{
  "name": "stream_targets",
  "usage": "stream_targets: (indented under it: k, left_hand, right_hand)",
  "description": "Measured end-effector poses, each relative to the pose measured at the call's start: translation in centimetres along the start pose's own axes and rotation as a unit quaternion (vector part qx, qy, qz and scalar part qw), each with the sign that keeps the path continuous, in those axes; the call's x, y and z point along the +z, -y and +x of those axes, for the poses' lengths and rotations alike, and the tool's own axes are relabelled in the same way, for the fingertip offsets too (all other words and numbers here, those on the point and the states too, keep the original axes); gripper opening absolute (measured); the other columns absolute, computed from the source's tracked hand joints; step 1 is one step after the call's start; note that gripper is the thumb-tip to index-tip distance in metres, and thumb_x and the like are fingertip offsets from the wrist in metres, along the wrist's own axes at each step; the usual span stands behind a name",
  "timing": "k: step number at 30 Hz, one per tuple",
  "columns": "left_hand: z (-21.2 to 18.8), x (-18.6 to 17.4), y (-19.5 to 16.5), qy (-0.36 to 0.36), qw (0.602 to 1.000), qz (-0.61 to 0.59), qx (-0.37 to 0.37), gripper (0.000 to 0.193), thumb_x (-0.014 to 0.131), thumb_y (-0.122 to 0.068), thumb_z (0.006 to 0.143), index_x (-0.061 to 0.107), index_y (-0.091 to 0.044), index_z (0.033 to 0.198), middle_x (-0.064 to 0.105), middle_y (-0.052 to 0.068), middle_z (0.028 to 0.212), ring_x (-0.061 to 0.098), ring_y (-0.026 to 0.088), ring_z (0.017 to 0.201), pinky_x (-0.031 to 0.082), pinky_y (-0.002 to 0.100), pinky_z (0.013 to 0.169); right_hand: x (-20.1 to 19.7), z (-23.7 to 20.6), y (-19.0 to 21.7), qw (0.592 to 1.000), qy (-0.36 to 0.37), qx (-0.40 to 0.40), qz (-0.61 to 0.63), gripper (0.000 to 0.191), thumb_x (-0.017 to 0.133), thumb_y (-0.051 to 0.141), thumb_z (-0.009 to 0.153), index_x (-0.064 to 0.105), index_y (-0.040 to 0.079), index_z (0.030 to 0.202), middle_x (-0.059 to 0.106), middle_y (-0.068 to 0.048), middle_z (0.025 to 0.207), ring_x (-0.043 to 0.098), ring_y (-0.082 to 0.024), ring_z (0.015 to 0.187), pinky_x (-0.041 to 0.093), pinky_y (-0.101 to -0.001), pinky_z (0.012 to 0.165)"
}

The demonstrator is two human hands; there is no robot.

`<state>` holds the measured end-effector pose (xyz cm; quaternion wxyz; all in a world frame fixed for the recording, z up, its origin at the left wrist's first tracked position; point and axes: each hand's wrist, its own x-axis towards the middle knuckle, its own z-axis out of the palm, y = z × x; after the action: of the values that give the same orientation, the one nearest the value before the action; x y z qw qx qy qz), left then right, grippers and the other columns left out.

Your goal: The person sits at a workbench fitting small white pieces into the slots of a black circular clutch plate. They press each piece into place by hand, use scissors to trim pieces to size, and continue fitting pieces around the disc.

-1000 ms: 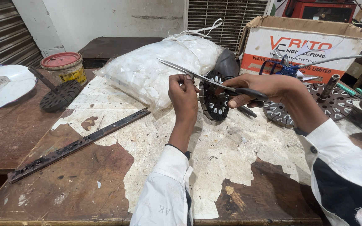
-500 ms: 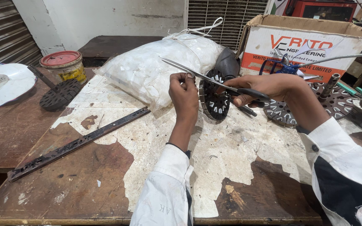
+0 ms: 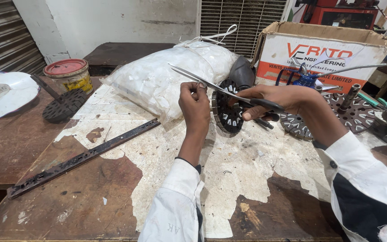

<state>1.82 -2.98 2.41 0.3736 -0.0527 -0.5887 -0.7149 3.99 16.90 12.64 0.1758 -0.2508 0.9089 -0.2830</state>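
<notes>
**Scissors open at my left fingertips**

My right hand (image 3: pixel 276 101) grips the scissors (image 3: pixel 216 87) by the dark handles, closed tight around them. The blades are a little open and they point to the left and away from me, rising toward the white bag (image 3: pixel 166 78). So the long axis goes from my right hand, low on the right, to the tips, high on the left. My left hand (image 3: pixel 195 105) is closed, with the fingertips pinched together just under the middle of the blades. If something small is between the fingers, I cannot tell; it is too small to see. The left hand is the nearer one to the cutting part; the right is at the far end of the tool.

Just behind both hands, a round slotted metal core (image 3: pixel 226 112) stands on its edge on the table (image 3: pixel 90 197), which has a worn brown top with patches of old white paper. A similar flat disc (image 3: pixel 350 114) lies to the right.

The bag is clear plastic, full of white pieces, tied at the top. Behind it on the right stands a cardboard box (image 3: pixel 323 49), open, with a white front, red letters and an orange band. Far left there is a yellow tin (image 3: pixel 66 74) with a red lid, another dark disc (image 3: pixel 64 104), and a long dark metal bar (image 3: pixel 83 157) lying diagonally.
</notes>
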Motion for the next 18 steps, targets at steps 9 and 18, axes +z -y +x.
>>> stream_targets:
  k: [9, 18]
  left_hand:
    - [0.2, -0.3, 0.2, -0.003, 1.000, 0.004, -0.003, 0.013, 0.061, -0.012, 0.101, 0.055, -0.002, 0.095, 0.056, 0.001, 0.061, 0.045, 0.007, 0.052, 0.037, 0.030, 0.051]
    - [0.3, -0.3, 0.2, 0.002, 0.999, -0.034, -0.039, 0.011, 0.058, -0.009, 0.101, 0.053, -0.001, 0.096, 0.056, 0.001, 0.073, 0.047, 0.005, 0.056, 0.037, 0.027, 0.049]
  right_hand:
    - [0.2, 0.3, 0.3, 0.998, -0.043, -0.035, -0.038, 0.089, 0.089, 0.052, 0.054, 0.070, 0.009, 0.129, 0.076, -0.003, 0.097, 0.069, -0.017, 0.087, 0.053, -0.0333, 0.071]
    - [0.1, 1.3, -0.7, 0.998, -0.041, -0.022, -0.040, 0.094, 0.089, 0.054, 0.052, 0.070, 0.009, 0.132, 0.072, -0.007, 0.086, 0.066, -0.019, 0.078, 0.051, -0.0341, 0.067]
